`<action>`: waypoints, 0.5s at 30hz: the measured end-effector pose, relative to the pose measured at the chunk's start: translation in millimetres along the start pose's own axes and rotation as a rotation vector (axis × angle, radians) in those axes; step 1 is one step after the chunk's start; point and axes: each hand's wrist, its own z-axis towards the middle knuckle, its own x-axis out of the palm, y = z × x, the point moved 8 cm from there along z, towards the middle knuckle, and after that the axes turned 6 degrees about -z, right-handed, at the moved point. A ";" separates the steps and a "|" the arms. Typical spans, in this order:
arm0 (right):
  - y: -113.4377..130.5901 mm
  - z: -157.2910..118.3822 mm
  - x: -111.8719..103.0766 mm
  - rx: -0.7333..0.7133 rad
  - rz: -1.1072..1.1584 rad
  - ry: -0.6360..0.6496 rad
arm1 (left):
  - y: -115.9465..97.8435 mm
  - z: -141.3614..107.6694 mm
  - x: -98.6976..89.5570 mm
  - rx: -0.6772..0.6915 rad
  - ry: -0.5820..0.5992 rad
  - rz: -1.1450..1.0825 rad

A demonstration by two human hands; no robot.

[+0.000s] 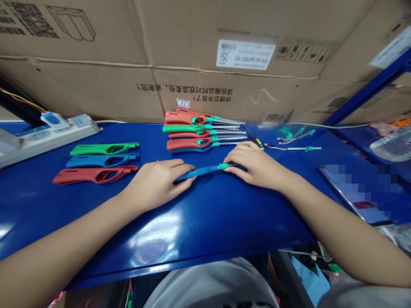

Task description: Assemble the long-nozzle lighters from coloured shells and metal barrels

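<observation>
My left hand (160, 179) grips the handle end of a blue long-neck lighter (204, 171) just above the table. At its other end, my right hand (248, 164) pinches the nozzle beside a teal collar, covering most of the metal tube. Behind my hands lies a stack of long-neck lighters (189, 144) in red, green and blue, their metal tubes pointing right. To the left of my left hand sit three lighter shells without tubes: a green shell (93, 149), a blue shell (90, 161) and a red shell (86, 175).
A white power strip (72, 128) stands at the left. Right of the stack lie a yellow-and-black screwdriver (257, 142), a loose metal tube with wire (300, 149) and small teal parts (295, 133). A phone (353, 194) rests at the right. Cardboard (192, 51) walls the back.
</observation>
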 end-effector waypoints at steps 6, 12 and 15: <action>11.8 1.0 6.3 -0.056 0.050 -0.006 | -4.6 -0.8 1.5 0.017 0.001 -0.019; 16.4 0.1 1.6 -0.107 0.009 -0.077 | -4.3 -0.9 1.2 0.010 -0.017 -0.091; 20.9 0.1 0.1 -0.132 -0.014 -0.113 | -5.2 -1.7 1.2 0.015 -0.029 -0.124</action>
